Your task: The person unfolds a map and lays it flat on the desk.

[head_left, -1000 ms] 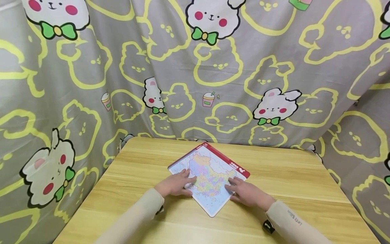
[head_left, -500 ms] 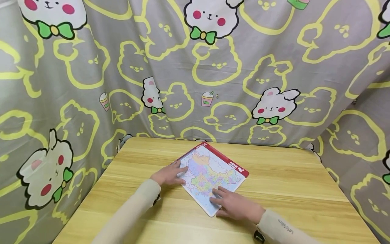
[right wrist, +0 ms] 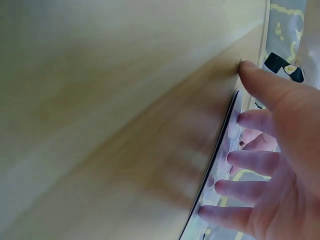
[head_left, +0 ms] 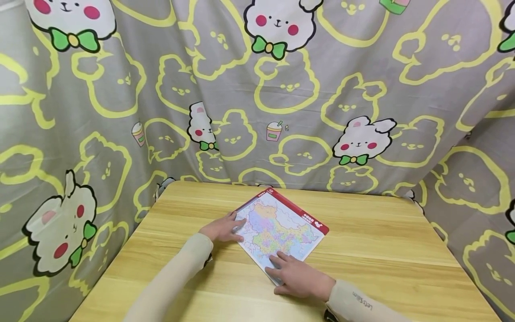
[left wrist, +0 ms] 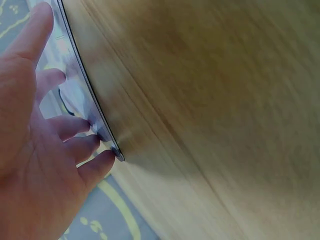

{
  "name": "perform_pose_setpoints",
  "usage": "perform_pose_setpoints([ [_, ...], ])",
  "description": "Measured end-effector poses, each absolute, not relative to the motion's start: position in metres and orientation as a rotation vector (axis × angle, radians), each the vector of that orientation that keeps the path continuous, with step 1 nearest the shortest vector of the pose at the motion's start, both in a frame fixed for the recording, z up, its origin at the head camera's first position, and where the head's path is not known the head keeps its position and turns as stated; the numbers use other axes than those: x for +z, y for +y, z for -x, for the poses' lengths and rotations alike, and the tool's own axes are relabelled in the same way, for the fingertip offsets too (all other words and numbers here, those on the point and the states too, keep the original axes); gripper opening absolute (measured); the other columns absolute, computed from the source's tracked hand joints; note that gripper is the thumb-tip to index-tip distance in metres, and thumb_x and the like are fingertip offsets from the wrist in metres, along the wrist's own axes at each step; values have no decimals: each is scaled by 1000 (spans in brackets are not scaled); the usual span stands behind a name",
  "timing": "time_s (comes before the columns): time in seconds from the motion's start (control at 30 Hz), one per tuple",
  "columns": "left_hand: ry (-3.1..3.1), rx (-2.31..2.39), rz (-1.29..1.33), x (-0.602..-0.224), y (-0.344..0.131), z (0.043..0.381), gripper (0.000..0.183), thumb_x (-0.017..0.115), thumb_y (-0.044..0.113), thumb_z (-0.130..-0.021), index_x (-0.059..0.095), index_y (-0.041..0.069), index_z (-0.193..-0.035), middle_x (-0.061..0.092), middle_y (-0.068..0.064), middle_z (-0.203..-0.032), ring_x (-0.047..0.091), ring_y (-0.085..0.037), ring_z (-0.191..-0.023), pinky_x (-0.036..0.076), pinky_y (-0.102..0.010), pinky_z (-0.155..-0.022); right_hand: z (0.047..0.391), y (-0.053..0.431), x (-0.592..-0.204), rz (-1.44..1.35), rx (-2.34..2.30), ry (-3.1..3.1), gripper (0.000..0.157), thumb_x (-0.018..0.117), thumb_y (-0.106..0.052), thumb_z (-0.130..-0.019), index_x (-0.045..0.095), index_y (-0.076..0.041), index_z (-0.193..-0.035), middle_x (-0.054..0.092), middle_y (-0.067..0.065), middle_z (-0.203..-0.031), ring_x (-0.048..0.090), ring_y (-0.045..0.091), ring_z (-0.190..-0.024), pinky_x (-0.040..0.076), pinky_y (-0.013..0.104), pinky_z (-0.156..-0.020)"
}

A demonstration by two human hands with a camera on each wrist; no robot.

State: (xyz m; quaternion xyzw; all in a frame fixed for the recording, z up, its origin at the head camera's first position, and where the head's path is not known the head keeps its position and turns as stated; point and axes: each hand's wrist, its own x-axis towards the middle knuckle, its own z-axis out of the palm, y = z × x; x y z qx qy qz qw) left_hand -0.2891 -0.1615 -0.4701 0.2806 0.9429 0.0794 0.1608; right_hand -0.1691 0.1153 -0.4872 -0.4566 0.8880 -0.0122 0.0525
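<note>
A thin square map board [head_left: 277,223] with a red band along one side lies flat on the table, turned so one corner points toward me. The left hand [head_left: 220,228] rests on its left corner with fingertips on the surface. Over the near corner lies the right hand [head_left: 299,276], its fingers spread on the map. In the left wrist view, the left hand's fingers [left wrist: 77,147] touch the board near its dark edge. The right wrist view shows the right fingers [right wrist: 240,190] on the board, with the thumb [right wrist: 260,82] beyond its edge, near the tabletop.
The wooden table [head_left: 374,250] extends around the board on all sides. A grey curtain [head_left: 241,89] with rabbit prints hangs behind the table and along both sides.
The right hand has slid from the board's right edge down and left to its near corner. The left hand has moved slightly up and left to the left corner. The board stays put.
</note>
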Motion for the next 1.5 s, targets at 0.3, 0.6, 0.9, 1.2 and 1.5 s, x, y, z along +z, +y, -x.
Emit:
perform_pose_setpoints([
  [0.3, 2684, 235, -740, -472, -162, 288, 70, 60, 48, -89, 37, 18, -147, 14, -25, -153, 15, -41, -139, 25, -54, -107, 170, 112, -490, 1391, -21, 2726, 47, 53, -46, -94, 52, -24, -136, 46, 12, -140, 43, 36, -127, 40, 47, -99],
  [0.6, 2703, 151, -775, -478, -166, 287, 73, 57, 55, -87, 37, 19, -147, 16, -25, -153, 15, -41, -140, 28, -52, -106, 168, 116, -490, 1396, -25, 2724, 46, 52, -44, -95, 53, -23, -137, 47, 12, -140, 43, 37, -127, 40, 48, -99],
  [0.9, 2697, 145, -795, -478, -165, 281, 74, 59, 55, -86, 38, 18, -146, 18, -25, -152, 17, -41, -139, 30, -52, -105, 168, 129, -492, 1406, -49, 2745, 47, 54, -42, -95, 53, -21, -136, 47, 14, -139, 42, 39, -127, 41, 48, -98],
  [1.2, 2727, 46, -817, -481, -163, 276, 73, 56, 58, -86, 39, 21, -146, 21, -24, -152, 21, -40, -138, 34, -50, -103, 169, 140, -492, 1338, -97, 2729, 48, 55, -41, -94, 52, -20, -138, 45, 15, -142, 38, 41, -130, 37, 50, -101],
  [1.5, 2734, 24, -867, -475, -164, 265, 68, 55, 54, -89, 41, 18, -145, 23, -26, -150, 22, -43, -137, 36, -49, -102, 169, 151, -491, 1246, -146, 2737, 50, 56, -41, -94, 51, -18, -138, 42, 18, -142, 36, 43, -130, 34, 51, -102],
])
